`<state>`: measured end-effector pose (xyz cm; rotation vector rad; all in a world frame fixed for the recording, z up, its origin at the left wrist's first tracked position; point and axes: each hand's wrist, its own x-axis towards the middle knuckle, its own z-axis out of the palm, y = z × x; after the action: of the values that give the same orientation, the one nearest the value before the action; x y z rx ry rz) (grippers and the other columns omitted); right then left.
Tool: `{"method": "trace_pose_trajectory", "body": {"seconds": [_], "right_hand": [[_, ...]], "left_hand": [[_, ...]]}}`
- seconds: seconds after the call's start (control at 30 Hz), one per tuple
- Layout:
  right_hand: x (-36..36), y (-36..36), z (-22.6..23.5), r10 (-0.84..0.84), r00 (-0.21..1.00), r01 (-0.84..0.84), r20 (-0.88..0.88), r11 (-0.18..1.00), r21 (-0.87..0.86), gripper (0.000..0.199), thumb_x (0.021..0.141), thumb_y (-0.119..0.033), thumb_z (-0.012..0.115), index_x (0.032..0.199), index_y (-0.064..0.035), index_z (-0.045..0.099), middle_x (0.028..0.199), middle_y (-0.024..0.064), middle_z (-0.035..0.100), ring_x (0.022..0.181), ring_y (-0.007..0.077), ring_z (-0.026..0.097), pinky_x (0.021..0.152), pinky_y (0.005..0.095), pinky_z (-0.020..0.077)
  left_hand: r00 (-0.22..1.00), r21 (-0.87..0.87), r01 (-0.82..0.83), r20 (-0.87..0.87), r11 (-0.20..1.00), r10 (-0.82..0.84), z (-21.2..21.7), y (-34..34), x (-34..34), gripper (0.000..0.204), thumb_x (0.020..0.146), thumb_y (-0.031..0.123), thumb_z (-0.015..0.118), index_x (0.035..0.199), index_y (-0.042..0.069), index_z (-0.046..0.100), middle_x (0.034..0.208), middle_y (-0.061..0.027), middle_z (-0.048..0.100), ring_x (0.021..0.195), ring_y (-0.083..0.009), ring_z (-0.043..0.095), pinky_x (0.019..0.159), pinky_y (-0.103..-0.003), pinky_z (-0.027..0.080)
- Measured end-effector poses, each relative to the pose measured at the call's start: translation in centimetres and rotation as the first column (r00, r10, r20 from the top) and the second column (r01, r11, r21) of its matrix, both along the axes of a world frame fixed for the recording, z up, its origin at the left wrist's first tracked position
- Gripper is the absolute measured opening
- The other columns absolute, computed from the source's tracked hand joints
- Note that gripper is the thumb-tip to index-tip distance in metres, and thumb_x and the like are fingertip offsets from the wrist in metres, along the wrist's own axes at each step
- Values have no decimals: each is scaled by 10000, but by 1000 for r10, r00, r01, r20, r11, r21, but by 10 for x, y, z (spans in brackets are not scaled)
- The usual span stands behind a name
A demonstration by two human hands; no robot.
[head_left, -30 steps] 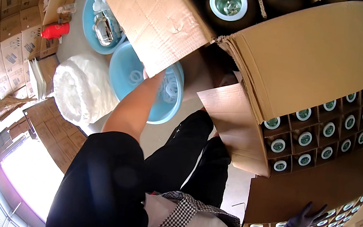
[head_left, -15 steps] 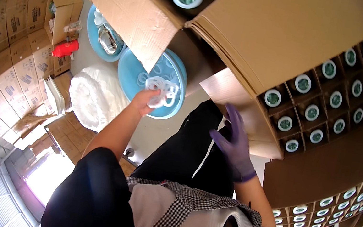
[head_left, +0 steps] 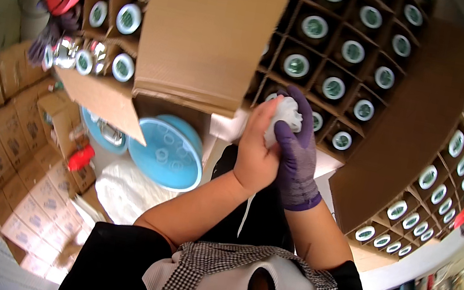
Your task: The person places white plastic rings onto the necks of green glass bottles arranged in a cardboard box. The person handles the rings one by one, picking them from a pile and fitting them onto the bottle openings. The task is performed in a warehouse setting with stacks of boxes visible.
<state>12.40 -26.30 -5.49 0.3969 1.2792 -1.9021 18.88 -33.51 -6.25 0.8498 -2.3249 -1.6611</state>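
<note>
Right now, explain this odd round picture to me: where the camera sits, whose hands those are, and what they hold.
The camera is worn on a person's head and looks down, so the wide lens bends everything into a circle. The two forearms rising from the lower edge are that person's own. The left hand is bare; the right hand wears a purple glove. Together they hold a small crumpled white item in a shared grip; I cannot tell what it is. Behind them stands an open cardboard box with dividers, each cell holding a jar with a green and white lid. Lower left lies a light blue basin.

Single head view, looking down, close.
</note>
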Motion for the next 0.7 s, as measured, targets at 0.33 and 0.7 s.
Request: {"method": "trace_pose_trajectory", "body": {"seconds": [0.33, 0.7], "right_hand": [[-61, 70, 28, -483, 803, 596, 349, 642, -482, 595, 895, -337, 669, 1377, -70, 443, 1323, 90, 533, 1232, 230, 519, 1066, 358, 410], [-85, 103, 25, -557, 830, 552, 7, 820, -155, 443, 870, -104, 663, 1273, -35, 490, 1156, 84, 604, 1052, 164, 605, 915, 290, 494]], "left_hand": [[863, 32, 383, -367, 923, -346, 43, 51, -102, 771, 840, 237, 471, 1499, -87, 240, 1581, -257, 236, 1507, -409, 11, 1177, -519, -11], [961, 723, 231, -275, 651, -35, 48, 86, -133, 426, 1038, 190, 416, 1399, -32, 457, 1483, -221, 422, 1363, -291, 429, 1126, -421, 346]]}}
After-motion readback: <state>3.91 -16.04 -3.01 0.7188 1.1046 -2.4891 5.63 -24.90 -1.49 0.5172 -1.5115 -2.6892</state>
